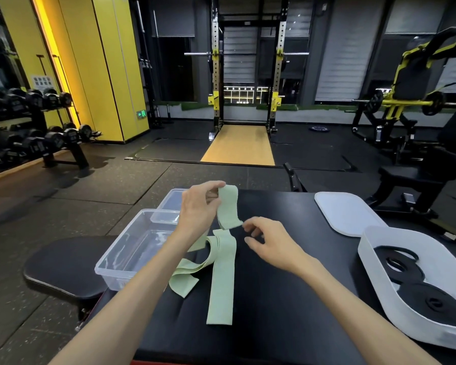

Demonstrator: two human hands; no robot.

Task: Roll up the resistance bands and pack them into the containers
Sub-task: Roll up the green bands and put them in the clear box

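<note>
I can read almost no writing. At 10 o'clock, low on the yellow wall, a green exit sign [142, 113] shows an arrow and a running figure. The notice [38, 83] farther left has characters too small for me. A reddish label on the near wall of the clear plastic container [116, 262] is blurred.

My left hand [199, 206] is raised at the centre, with thumb and fingers closed in a pinch on the top end of the light green resistance band [228, 204]. The band hangs down from it to a fold. Other green lengths lie flat on the black bench pad [274, 312] toward 6 o'clock; I cannot tell if they are one band or several.

My right hand [267, 242] hovers just at 3 o'clock of the fold. Its fingers are loosely curled and apart, with nothing between them.

The left forearm crosses the green lengths and hides the right corner of the clear container at 9 o'clock. At 3 o'clock lies a white lid [345, 214]. At 4 o'clock stands a white tub [379, 283] with rolled black bands [403, 267] inside. The power rack [244, 75] is at 12 o'clock and the dumbbell rack [37, 127] is at 9 o'clock.
</note>
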